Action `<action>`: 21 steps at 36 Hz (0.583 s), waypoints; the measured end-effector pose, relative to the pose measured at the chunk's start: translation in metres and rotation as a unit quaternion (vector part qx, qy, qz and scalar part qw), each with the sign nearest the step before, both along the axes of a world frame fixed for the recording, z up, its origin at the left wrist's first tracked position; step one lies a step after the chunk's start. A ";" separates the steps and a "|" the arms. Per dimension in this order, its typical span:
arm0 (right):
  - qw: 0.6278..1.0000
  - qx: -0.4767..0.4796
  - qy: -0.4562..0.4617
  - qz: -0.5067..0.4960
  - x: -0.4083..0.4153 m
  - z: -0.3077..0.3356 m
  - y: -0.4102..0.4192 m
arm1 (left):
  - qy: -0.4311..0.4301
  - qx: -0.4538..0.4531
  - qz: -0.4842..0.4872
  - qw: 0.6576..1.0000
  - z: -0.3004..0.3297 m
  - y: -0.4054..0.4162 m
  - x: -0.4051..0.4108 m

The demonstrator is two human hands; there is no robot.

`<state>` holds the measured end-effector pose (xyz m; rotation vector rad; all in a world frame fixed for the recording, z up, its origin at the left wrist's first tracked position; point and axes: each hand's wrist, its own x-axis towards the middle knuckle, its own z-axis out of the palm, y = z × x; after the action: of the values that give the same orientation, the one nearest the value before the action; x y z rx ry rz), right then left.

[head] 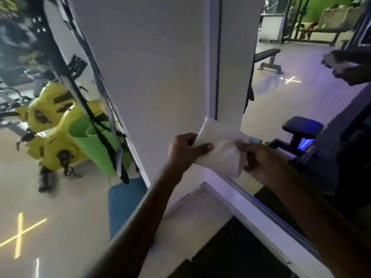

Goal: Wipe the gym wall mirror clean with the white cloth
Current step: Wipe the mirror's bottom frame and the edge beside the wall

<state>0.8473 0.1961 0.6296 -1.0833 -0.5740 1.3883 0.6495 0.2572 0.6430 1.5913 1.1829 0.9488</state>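
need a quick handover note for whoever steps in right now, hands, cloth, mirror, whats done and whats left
Left hand: grips the white cloth at its left side, thumb on top.
Right hand: fingers pinch the cloth's right end.
Cloth: held bunched between both hands in front of the white pillar, not on glass.
Mirror: to the right of the pillar.
Done: no wiped area can be made out.
Left: press cloth to mirror and wipe.

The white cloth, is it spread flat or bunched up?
Bunched up: the white cloth is crumpled, gripped between the left hand and right hand.
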 end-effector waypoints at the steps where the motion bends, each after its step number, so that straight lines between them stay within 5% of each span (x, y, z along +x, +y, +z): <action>1: 1.000 0.008 0.018 0.021 -0.007 0.000 -0.007 | 0.008 -0.012 0.012 1.000 -0.003 -0.012 -0.011; 7: 0.999 -0.034 0.013 0.029 -0.063 -0.013 -0.052 | -0.081 -0.122 0.036 0.989 -0.022 -0.085 -0.076; 13: 0.973 0.021 -0.174 0.152 -0.148 -0.021 -0.115 | -0.071 -0.061 0.148 0.985 -0.047 -0.158 -0.138; 21: 0.959 0.026 -0.161 0.230 -0.246 -0.045 -0.201 | -0.001 -0.018 0.264 0.964 -0.075 -0.277 -0.240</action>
<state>0.6015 -0.0052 0.5845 -1.1899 -1.1509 1.5893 0.4099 -0.0194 0.5683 1.2609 1.6557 1.2517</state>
